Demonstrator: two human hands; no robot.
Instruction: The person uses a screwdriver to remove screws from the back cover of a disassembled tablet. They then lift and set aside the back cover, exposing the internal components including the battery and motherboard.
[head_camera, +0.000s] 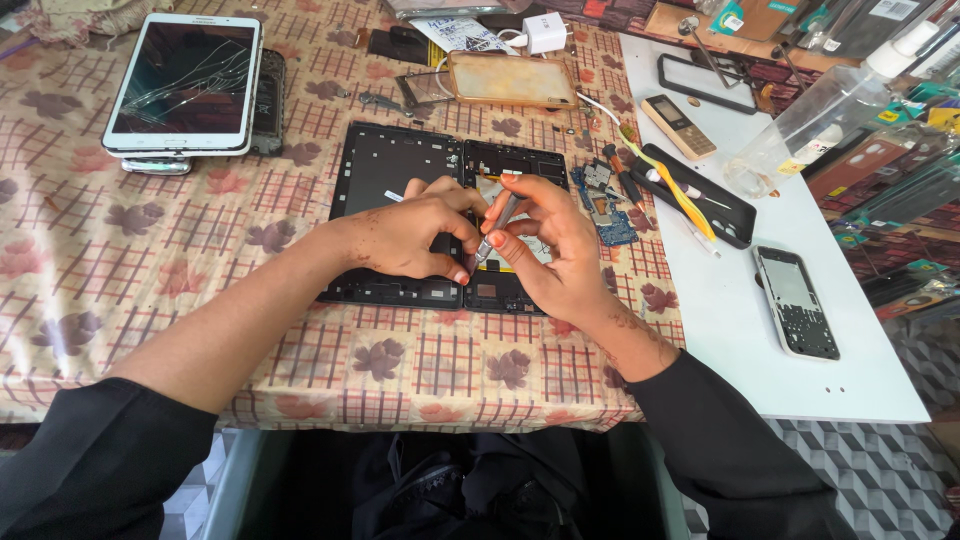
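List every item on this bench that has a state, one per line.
Black tablet: opened up, insides showing.
White tablet: screen cracked and dark.
Screwdriver: held by the right hand.
Left hand: resting on the black tablet.
Circuit board: lying loose.
Keypad phone: screen dark.

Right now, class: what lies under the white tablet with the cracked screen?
Under the white tablet a second device pokes out at its near edge, and a dark one at its right. The rest of both is covered.
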